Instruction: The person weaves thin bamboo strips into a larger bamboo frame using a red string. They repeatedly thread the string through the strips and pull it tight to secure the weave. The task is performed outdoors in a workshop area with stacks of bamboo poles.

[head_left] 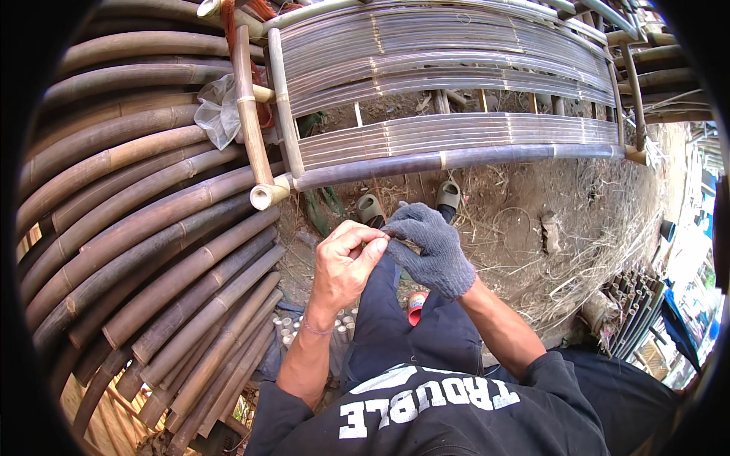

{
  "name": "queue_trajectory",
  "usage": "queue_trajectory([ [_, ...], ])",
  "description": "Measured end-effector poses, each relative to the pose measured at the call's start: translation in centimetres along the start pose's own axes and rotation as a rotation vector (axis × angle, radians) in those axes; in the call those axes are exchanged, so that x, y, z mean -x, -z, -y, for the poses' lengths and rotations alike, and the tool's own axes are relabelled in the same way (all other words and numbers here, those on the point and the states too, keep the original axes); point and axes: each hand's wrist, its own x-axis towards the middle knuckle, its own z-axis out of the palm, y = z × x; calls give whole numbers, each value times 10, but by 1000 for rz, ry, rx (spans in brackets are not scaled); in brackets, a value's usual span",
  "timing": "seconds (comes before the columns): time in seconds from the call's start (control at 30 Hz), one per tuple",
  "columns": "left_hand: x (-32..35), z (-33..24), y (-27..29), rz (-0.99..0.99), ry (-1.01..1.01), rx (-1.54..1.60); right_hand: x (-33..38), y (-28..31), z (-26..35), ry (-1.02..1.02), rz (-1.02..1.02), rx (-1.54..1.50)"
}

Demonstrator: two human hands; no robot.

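My bare left hand (344, 262) and my right hand (430, 249), in a grey knit glove, meet above my lap. Thumb and fingers of each are pinched together, tip to tip with the other hand. Something small and dark seems to sit between the fingertips, too small to name. Just beyond them stands a bamboo frame (395, 166) with long thin slats (456, 131) laid side by side across it. A gap runs between two groups of slats. Neither hand touches the frame.
Thick bamboo poles (144, 194) are stacked along the left, with a clear plastic bag (219, 114) by the frame's post. Sandals (369, 207) are on my feet. Below my hands is a red round object (416, 304). Bundled bamboo pieces (633, 308) lie at the right.
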Motion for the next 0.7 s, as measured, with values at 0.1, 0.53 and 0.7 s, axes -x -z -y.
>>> queue_trajectory([
  [0.1,-2,-4,-7,-121,39,-32,0,-1,-2,65,-51,107],
  [0.53,5,3,-9,31,30,-23,17,8,-3,-23,-46,172],
  [0.7,9,2,-8,35,210,226,24,11,11,89,-129,153],
])
